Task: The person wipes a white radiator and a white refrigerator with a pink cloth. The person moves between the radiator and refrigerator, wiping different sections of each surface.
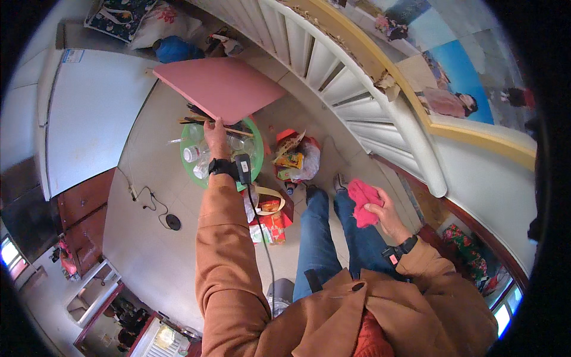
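My left hand (216,136) grips the near edge of a flat pink board (218,87), close to its lower corner. The board is tilted over the far side of a round green basin (259,167). Inside that basin lie clear plastic bottles (192,154), and thin sticks (238,131) rest near its far rim, partly hidden by the board. Away to the right, my right hand (387,214) holds a crumpled bright pink cloth (365,203) above my legs. The cloth touches neither the board nor the basin.
A red container (285,134) of wrappers and plastic bags stands right of the basin. Nearer me is a red bag (289,213) with packets. A white radiator (330,67) runs along the right wall; a white refrigerator (96,116) stands left. A black cable (265,250) trails past my left arm.
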Demonstrator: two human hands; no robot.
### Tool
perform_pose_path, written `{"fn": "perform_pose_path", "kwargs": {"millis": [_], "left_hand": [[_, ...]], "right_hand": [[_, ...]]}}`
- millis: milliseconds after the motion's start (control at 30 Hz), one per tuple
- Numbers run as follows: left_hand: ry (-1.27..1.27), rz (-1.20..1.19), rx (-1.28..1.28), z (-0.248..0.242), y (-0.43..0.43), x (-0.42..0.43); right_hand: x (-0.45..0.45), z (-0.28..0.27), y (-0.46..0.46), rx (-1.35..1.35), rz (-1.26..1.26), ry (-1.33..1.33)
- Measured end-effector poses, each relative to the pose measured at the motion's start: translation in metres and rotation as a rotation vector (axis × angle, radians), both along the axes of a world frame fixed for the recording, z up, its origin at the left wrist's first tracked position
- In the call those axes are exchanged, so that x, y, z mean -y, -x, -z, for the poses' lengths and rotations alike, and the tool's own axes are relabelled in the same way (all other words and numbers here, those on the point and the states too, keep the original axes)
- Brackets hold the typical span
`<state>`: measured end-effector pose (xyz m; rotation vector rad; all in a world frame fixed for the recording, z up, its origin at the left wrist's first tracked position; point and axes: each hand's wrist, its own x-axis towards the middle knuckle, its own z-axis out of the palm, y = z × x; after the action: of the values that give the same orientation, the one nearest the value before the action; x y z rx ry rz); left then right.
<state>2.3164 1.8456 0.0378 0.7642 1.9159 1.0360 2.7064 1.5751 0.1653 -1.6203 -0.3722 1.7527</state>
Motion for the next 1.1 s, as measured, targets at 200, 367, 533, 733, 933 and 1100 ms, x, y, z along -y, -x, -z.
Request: {"fn": "perform_pose_path", "kwargs": {"millis": [200,367,533,733,933,1100], "left_hand": [[-0.078,-0.067,-0.030,0.025,-0.001,-0.020],[-0.056,-0.046,-0.201,0.006,-0.023,-0.028],[-0.109,0.090,-0.325,-0.018,-0.068,-0.060],[-0.045,0.175,-0.327,-0.026,-0.116,-0.102],[-0.103,0.203,-0.373,-0.024,-0.146,-0.121],[-0.122,0.293,-0.356,-0.030,-0.166,-0.126]], "right_hand": [[0.007,0.009,-0.004,-0.015,0.075,0.054],[0.008,0.010,-0.004,-0.046,0.100,0.065],[0.007,0.006,-0.006,-0.062,0.134,0.095],[0.006,0.002,-0.018,0.038,0.100,0.075],[0.013,-0.001,-0.028,0.079,0.081,0.110],[0.013,-0.008,-0.034,0.086,0.064,0.094]]}}
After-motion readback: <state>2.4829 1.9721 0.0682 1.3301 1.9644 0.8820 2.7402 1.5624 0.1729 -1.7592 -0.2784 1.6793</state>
